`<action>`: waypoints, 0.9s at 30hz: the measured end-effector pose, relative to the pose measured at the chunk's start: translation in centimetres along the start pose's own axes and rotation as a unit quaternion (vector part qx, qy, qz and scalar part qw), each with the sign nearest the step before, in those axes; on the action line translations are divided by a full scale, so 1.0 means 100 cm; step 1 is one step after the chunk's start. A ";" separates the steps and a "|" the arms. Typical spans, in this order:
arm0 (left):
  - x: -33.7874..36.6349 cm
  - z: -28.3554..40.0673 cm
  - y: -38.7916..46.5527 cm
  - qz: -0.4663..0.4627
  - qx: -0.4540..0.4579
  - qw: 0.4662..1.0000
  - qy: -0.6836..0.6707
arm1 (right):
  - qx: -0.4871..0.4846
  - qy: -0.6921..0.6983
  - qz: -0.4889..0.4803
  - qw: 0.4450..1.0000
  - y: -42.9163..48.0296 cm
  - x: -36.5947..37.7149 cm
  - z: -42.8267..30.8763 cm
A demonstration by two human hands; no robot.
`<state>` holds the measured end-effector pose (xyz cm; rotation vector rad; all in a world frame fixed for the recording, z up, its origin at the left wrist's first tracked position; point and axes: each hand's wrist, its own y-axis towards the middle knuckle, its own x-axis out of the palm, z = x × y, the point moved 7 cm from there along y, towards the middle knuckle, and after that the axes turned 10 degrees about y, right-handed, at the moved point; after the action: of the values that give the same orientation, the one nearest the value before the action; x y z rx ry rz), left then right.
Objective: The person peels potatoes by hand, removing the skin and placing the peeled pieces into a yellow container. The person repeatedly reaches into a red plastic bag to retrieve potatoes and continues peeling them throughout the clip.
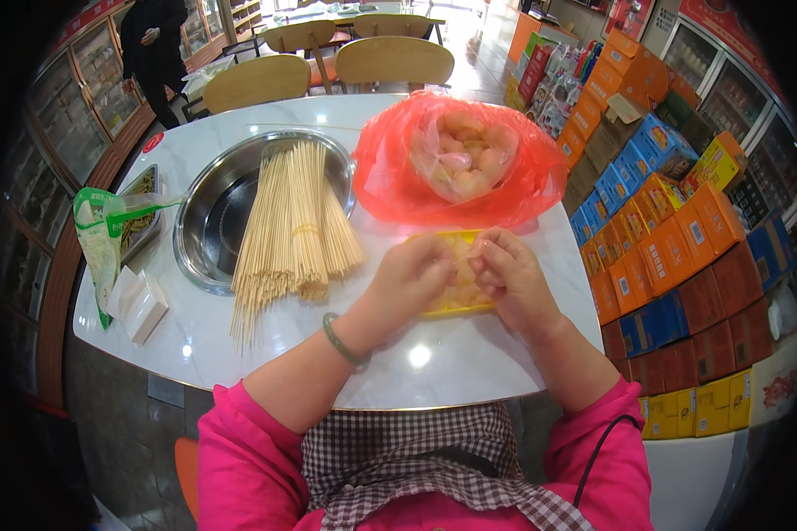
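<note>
My left hand (417,279) and my right hand (505,275) are close together over a yellow tray (461,309) holding pale, translucent food pieces. The fingers of both are pinched; a small pale bit seems to be between them, too small to make out. Behind the tray lies a red plastic bag (385,179), open around a clear bag of pale, rounded food pieces (468,156). Left of my hands, bundles of thin bamboo skewers (305,219) lean across a round steel basin (206,265) set in the table, one bundle tied with a band.
On the white table (398,385), at the left, are a tissue pack (145,308), a green-and-white plastic package (99,245) and a metal tray of dark food pieces (139,219). Stacked cartons (681,239) line the right. Chairs (395,63) stand beyond; a person (153,53) stands back left.
</note>
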<state>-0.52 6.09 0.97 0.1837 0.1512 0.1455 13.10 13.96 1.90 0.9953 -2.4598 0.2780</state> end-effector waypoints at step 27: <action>-0.004 0.006 -0.002 0.054 0.049 0.993 0.088 | -0.097 -0.251 -0.045 0.962 -0.004 0.007 -0.004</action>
<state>-0.83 5.77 1.60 0.2772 0.3253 0.2625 13.12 13.37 2.61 1.1997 -2.8030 -0.2793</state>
